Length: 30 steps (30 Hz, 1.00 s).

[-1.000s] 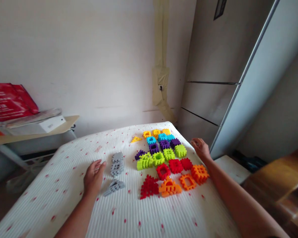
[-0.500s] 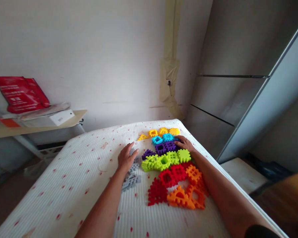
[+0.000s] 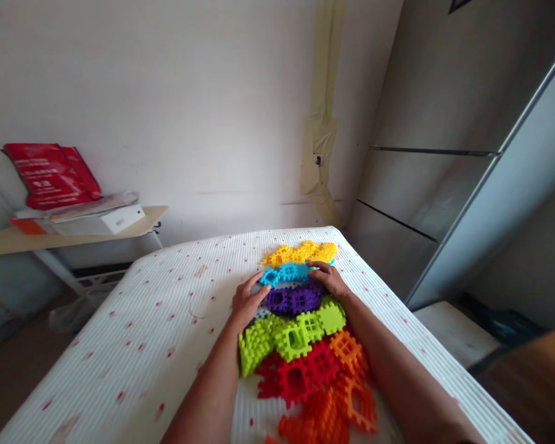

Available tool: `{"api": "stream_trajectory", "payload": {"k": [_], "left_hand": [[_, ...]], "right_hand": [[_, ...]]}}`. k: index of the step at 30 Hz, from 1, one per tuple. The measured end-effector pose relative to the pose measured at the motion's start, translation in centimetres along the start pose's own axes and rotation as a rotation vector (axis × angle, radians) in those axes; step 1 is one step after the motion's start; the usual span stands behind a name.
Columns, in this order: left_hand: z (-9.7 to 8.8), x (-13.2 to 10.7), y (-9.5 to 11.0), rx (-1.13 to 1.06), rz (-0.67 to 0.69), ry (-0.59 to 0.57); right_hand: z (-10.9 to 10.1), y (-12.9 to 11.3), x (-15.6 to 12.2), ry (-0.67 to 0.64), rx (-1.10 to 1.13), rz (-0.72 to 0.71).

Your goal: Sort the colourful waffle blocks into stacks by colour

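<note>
A line of light-blue interlocking plastic blocks (image 3: 287,271) lies across the bed between my two hands. My left hand (image 3: 248,302) is at its left end, thumb and fingertips against the end block. At the other end, my right hand (image 3: 330,280) has its fingers and thumb on the rightmost blue block. Nearer to me are purple blocks (image 3: 300,300), lime-green blocks (image 3: 296,339), red blocks (image 3: 300,373) and orange blocks (image 3: 358,401). Yellow blocks (image 3: 300,251) lie beyond the blue line. Grey blocks (image 3: 261,313) show only in part beside my left wrist.
The blocks rest on a white ribbed bed cover (image 3: 157,345) with small red marks. To the left, a side table (image 3: 152,216) carries a red packet (image 3: 50,176) and a white box (image 3: 120,219). A tall grey cabinet (image 3: 411,197) stands on the right.
My left hand has moved right, from the grey blocks to the blue ones. My right hand has shifted slightly left. The blue line sits further left, and the nearer rows appear closer to me.
</note>
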State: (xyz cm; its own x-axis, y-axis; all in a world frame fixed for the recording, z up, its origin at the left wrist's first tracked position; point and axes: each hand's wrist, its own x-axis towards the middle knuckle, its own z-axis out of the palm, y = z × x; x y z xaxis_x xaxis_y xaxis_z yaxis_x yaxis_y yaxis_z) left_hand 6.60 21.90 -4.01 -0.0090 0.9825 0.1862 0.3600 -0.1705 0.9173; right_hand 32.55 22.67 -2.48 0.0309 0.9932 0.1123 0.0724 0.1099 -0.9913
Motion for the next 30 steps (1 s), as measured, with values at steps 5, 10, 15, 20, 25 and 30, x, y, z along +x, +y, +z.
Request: {"api": "stream_trajectory", "payload": {"k": [5,10,15,20,25,30], "left_hand": [[-1.0,-0.6,0.2,-0.136,-0.019,-0.028],[-2.3,-1.7,0.5,-0.282,-0.064,-0.021],[-3.8,-2.7,0.4,-0.425,-0.082,-0.004],[-5.0,-3.3,0.1,-0.467,-0.089,0.06],[-6.5,-4.0,0.7,-0.407,-0.111,0.199],[-8.6,-4.5,0.3,-0.3,-0.122,0.333]], "right_hand": [[2.0,-0.4,0.1,0.012,0.177,0.013],[5.2,-1.6,-0.5,-0.103,0.267,0.028],[8.2,-2.6,-1.2,-0.209,0.202,0.053],[11.6,-3.1,-1.8,-0.297,0.081,-0.019],[15.0,-4.5,-3.3,-0.343,-0.132,-0.24],[16.3,-5.9,-4.7,-0.511,-0.218,-0.491]]}}
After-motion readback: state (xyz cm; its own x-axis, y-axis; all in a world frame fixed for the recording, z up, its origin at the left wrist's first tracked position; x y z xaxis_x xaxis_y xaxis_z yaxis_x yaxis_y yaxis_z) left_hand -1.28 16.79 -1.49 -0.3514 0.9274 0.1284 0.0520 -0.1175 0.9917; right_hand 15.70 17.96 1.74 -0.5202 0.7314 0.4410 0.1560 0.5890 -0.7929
